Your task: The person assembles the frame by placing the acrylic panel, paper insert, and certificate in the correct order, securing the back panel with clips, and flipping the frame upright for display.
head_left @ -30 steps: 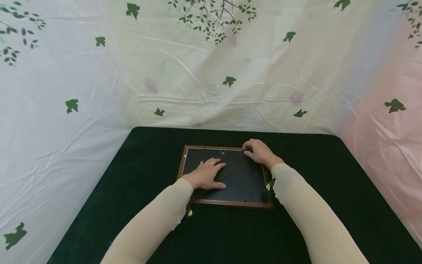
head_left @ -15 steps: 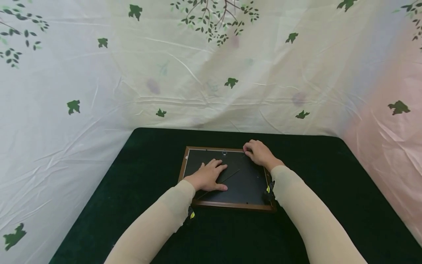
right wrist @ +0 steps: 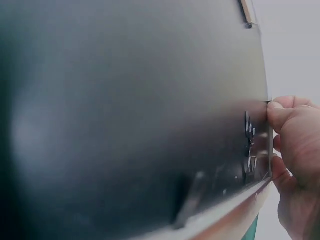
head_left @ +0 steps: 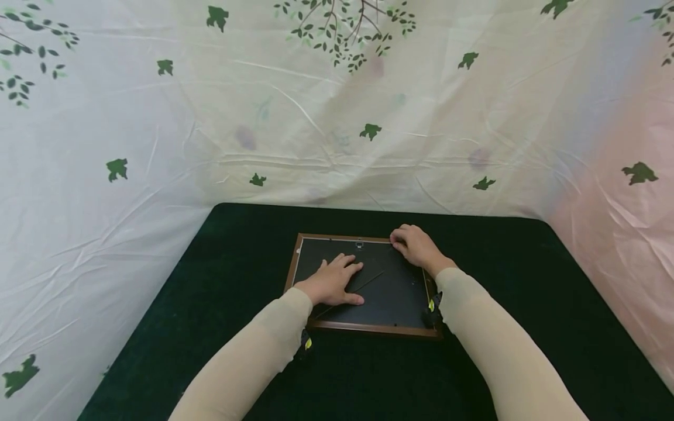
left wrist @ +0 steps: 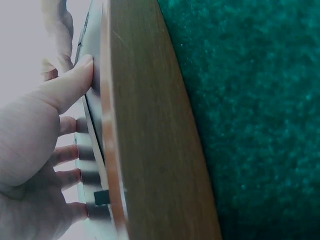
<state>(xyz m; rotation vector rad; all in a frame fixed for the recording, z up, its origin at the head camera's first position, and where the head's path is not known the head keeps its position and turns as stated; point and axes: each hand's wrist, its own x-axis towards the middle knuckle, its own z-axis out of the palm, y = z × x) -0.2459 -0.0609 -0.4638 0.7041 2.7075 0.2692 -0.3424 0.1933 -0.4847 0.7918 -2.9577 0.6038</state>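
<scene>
A wooden picture frame (head_left: 368,331) lies face down, its black backing board (head_left: 395,301) facing up. My left hand (head_left: 333,282) rests on the board with fingers spread, over part of a thin diagonal line. At the far edge, right of a metal hanger (head_left: 360,245), the curled fingers of my right hand (head_left: 417,247) work at the frame's inner rim. In the right wrist view, thumb and finger pinch a small dark tab (right wrist: 269,102), mostly hidden by the fingertips. Another dark tab (left wrist: 101,197) juts from the near rim in the left wrist view.
The frame lies on a dark green cloth-covered table (head_left: 237,251). A pale curtain (head_left: 295,134) with printed leaves and birds hangs behind the table and along both sides. Each wrist carries a small dark camera; the right one (head_left: 432,313) hangs over the frame's right edge.
The whole head view has shifted slightly. My left hand keeps its place on the board, and my right fingers stay at the far rim with barely any movement.
</scene>
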